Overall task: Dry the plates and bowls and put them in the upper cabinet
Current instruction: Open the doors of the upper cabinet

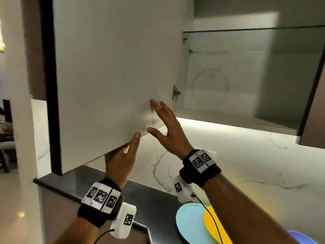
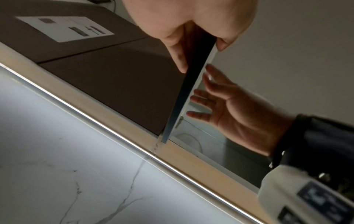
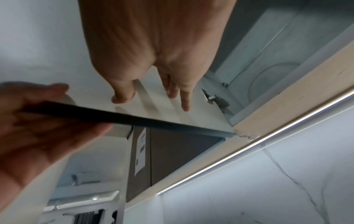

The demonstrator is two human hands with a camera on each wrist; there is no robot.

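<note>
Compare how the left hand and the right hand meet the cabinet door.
The left hand grips the door at its bottom edge, thumb on the inner face and fingers behind; the right hand only lays straight, spread fingers on the inner face. The left hand sits lower and farther from the hinge; the right is nearer it. Both touch the same open door.
</note>
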